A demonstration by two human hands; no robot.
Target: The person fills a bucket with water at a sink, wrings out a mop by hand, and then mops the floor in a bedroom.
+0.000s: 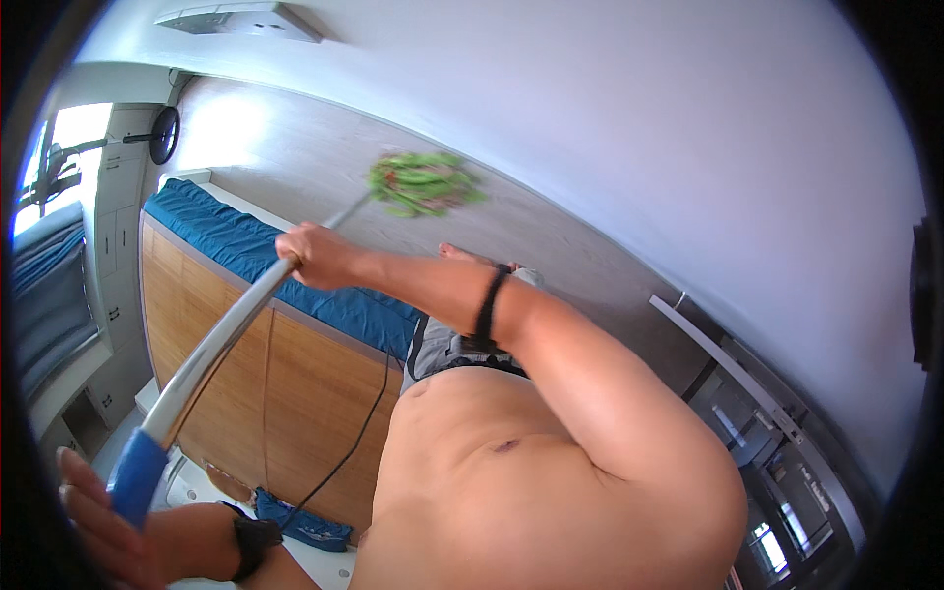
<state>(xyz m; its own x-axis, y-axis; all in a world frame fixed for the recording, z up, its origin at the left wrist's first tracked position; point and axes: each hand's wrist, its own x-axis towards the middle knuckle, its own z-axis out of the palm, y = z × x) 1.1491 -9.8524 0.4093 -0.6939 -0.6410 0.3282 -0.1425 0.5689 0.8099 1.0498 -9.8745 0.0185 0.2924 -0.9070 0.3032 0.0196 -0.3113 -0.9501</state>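
Note:
A mop with a green, stringy head [423,184] and a long pale pole [218,344] slants across the view. Its head is smeared by motion over the floor. My right hand [320,256] is wrapped round the middle of the pole, and a black band circles that forearm. At the lower left, my left hand [103,526] is around the pole's blue grip [138,477], loosely, with some fingers fairly straight beside it. That hand is partly blurred and dark at the picture's rim. A black band [258,546] sits on the left wrist.
A bed [236,344] with a wooden board and blue bedding stands left of the pole. A dark cable [359,438] hangs across the board. A white wall [688,128] borders the grey floor [305,147]. A metal-framed rack [767,403] stands at right; a round black base [167,136] is far left.

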